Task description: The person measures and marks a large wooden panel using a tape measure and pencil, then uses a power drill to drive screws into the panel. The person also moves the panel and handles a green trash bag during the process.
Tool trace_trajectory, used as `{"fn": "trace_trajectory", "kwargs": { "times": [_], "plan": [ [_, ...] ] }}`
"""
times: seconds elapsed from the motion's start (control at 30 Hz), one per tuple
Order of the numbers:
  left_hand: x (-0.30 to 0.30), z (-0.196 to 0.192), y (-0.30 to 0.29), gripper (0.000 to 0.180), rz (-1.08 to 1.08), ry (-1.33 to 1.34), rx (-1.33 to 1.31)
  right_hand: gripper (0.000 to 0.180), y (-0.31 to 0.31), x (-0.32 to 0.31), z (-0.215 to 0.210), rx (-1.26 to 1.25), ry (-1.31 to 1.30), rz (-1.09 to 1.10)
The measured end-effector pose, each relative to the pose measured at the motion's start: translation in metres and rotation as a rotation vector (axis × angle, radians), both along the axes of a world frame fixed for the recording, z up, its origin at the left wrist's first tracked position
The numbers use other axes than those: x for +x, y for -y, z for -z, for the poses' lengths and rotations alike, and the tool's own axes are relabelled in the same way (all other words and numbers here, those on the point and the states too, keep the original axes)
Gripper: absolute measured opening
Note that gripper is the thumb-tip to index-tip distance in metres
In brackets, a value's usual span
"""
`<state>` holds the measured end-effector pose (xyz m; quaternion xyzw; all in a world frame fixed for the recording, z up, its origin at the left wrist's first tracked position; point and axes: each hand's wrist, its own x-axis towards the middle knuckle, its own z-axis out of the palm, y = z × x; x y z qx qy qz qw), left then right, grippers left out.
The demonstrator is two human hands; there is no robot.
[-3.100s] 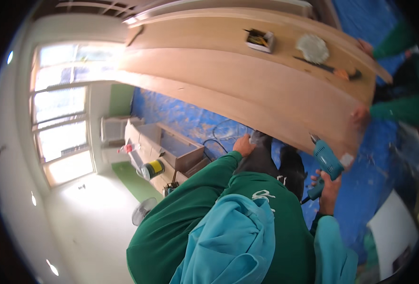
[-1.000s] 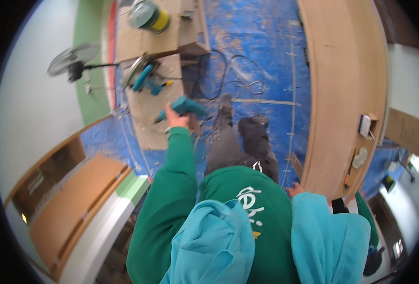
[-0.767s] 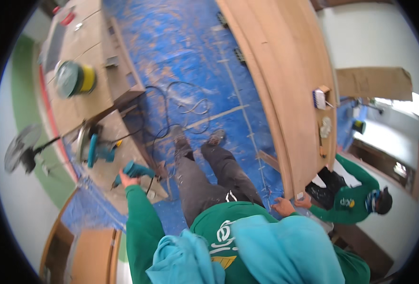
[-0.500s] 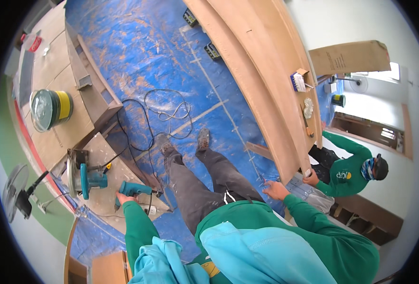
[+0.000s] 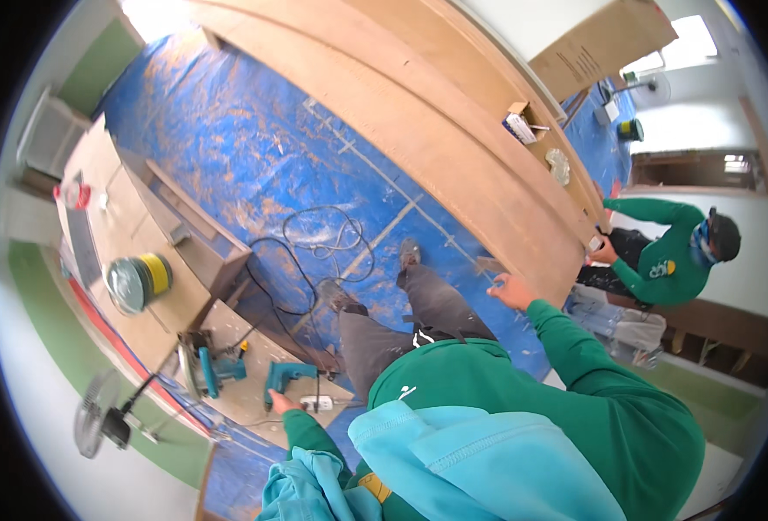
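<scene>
Item: teal power drill (image 5: 290,379), set on a low wooden board (image 5: 253,347) at about 8 o'clock in the head view. The left hand (image 5: 281,405) is laid at its lower end; whether the fingers are clamped round the handle cannot be told. The long axis is seen running roughly from 6 to 12 o'clock, the body pointing away from the hand. It is judged rigid, fairly heavy and hard-cased, best taken by the handle. Beside it, at 9 o'clock: a teal circular saw (image 5: 201,372); at 3 o'clock, a white power strip (image 5: 318,403). The right hand (image 5: 510,291) is held open, fingers apart, near a long plywood panel (image 5: 453,165).
</scene>
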<state>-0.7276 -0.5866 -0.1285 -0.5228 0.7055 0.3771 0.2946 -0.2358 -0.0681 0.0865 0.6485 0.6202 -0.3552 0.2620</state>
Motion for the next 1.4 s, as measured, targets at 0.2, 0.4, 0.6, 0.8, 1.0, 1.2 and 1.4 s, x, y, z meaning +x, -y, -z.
{"fn": "trace_trajectory", "kwargs": {
  "times": [0.2, 0.4, 0.6, 0.8, 1.0, 1.2, 1.4],
  "plan": [
    [0.054, -0.028, -0.079, 0.079, 0.395, 0.031, -0.128, 0.088, -0.102, 0.002, 0.025, 0.227, 0.025, 0.061],
    [0.065, -0.098, -0.252, 0.073, 1.162, -0.02, -0.105, 0.088, -0.262, -0.012, 0.064, 0.676, -0.096, -0.063],
    [0.039, -0.16, -0.402, 0.069, 1.327, -0.232, 0.028, 0.09, -0.394, -0.005, 0.091, 0.62, -0.154, -0.101],
    [-0.005, -0.195, -0.477, 0.062, 1.568, -0.282, -0.046, 0.09, -0.432, -0.036, 0.09, 0.647, -0.078, -0.168],
    [-0.043, -0.231, -0.635, 0.062, 2.008, -0.451, -0.014, 0.08, -0.468, -0.035, 0.108, 0.554, -0.051, -0.027],
    [-0.139, -0.209, -0.852, 0.089, 2.227, -0.718, 0.058, 0.061, -0.439, -0.046, 0.07, 0.676, 0.042, -0.06],
    [-0.26, -0.158, -1.003, 0.083, 2.686, -1.388, -0.344, 0.042, -0.425, -0.076, 0.034, 0.607, 0.164, -0.181]
  ]
}}
